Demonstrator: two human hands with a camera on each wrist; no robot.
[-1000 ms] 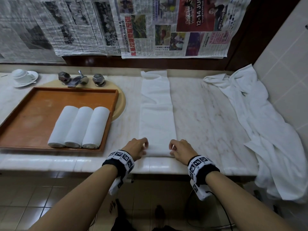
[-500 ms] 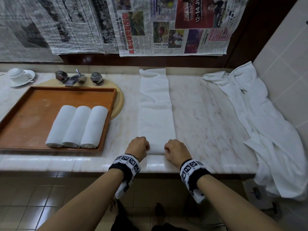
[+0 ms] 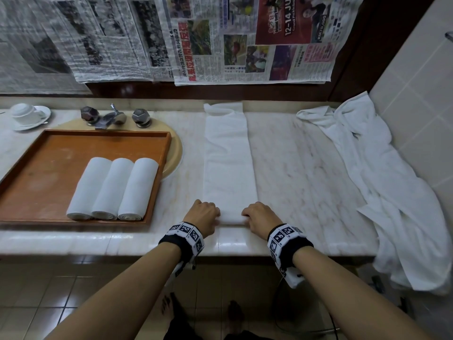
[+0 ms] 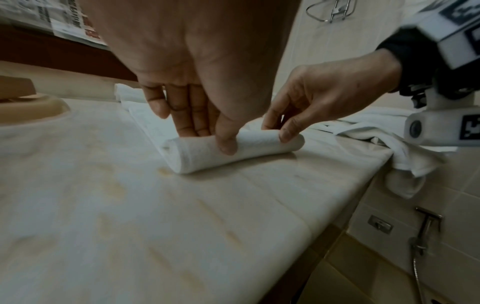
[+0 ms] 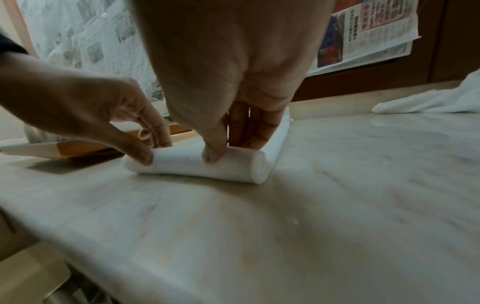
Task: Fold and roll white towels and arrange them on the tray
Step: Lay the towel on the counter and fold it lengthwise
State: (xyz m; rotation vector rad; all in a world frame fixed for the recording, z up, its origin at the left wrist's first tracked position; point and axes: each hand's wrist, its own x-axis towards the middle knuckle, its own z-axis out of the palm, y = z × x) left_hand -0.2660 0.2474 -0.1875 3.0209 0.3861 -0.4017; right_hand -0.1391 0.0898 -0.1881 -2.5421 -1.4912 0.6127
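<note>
A long folded white towel (image 3: 228,163) lies on the marble counter, running from the back wall toward me. Its near end is wound into a small roll (image 3: 231,219) (image 4: 207,157) (image 5: 228,167). My left hand (image 3: 204,214) (image 4: 207,137) grips the roll's left part, thumb in front and fingers behind. My right hand (image 3: 257,215) (image 5: 232,147) grips the right part the same way. A wooden tray (image 3: 36,153) on the left holds three rolled white towels (image 3: 112,188) side by side at its near right.
A heap of loose white towels (image 3: 382,187) covers the counter's right end and hangs over the edge. A faucet (image 3: 110,117) and a cup on a saucer (image 3: 27,114) stand behind the tray. The counter's front edge (image 3: 220,244) is just below my wrists.
Both hands have moved a little away from the counter edge, curling over the towel's near end. That end has turned from a flat edge into a small roll.
</note>
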